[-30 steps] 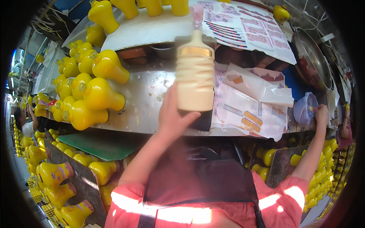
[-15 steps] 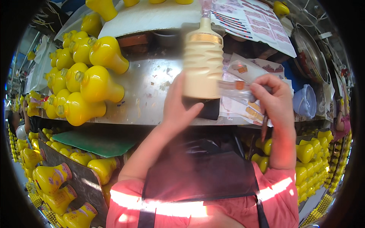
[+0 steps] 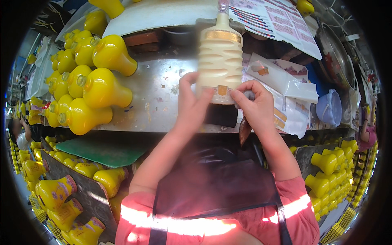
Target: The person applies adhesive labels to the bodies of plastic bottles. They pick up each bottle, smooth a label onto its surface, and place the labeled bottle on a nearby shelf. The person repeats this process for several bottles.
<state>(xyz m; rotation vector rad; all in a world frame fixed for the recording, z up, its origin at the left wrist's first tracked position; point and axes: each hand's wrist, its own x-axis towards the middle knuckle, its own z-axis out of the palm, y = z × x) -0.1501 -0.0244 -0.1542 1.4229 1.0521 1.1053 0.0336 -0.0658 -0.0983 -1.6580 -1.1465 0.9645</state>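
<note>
Gripping the lower part of a cream ribbed bottle from both sides, the left hand and the right hand hold it upright above the metal worktop, fingers closed on it. The thumbs and forefingers meet at a small gold sticker near the bottle's base, just above its dark bottom section. To the left, a cluster of yellow bottles lies on its sides on the worktop. To the right lie clear plastic bags with small labels, and sheets of printed stickers rest behind them. A green mat sits below the worktop's edge, with more yellow bottles beneath.
</note>
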